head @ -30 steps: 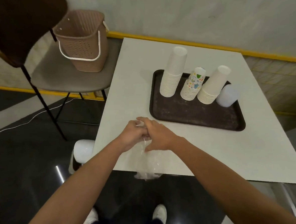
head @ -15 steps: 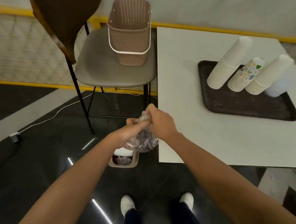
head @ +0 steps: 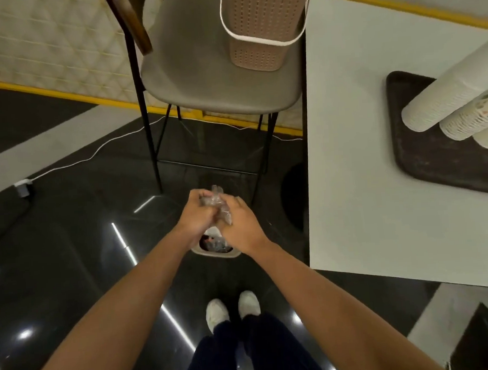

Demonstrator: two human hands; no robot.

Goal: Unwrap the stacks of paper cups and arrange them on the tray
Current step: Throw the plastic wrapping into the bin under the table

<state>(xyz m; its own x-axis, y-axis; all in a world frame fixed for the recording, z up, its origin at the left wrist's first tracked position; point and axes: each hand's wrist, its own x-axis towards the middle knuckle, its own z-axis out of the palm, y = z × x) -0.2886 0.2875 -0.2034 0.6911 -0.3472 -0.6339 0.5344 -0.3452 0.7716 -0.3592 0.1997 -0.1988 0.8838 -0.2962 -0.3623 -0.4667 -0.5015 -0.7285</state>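
Together left hand [head: 194, 216], right hand [head: 241, 228] clutch one wrapper [head: 217, 199], fingers [head: 198, 195] curled; tray [head: 424, 171] holds three cup stacks [head: 443, 98].

**White table, black floor**

The white table [head: 361, 120] fills the view from 1 to 4 o'clock. A dark brown tray [head: 424, 159] lies flat on it toward 3 o'clock and bears stacks of paper cups [head: 443, 98]. On the glossy black floor [head: 70, 252] a grey chair [head: 219, 80] stands at 12 o'clock with a basket [head: 258, 21] on its seat. A small bin [head: 215, 253] stands near the centre.
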